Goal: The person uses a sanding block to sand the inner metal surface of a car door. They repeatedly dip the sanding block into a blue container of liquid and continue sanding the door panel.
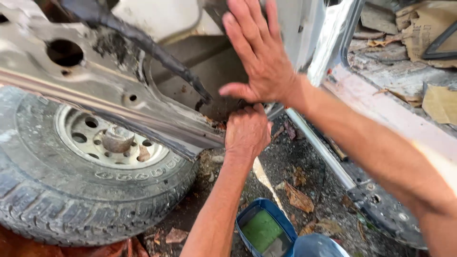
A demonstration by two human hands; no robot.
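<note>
My right hand (259,52) lies flat with its fingers spread against a pale metal car body panel (304,28) at the top centre. Just below it my left hand (246,131) is curled into a fist at the rusty lower edge of the grey body sill (119,107), pressed against the metal. What it grips, if anything, is hidden by the fingers. A black rubber strip (152,50) runs diagonally down the panel and ends close to both hands.
A worn tyre on a steel wheel (85,166) lies flat at the lower left. A blue container with green paste (264,231) sits on the dirty ground by my left forearm. A metal rail (328,154) and cardboard scraps (428,28) lie to the right.
</note>
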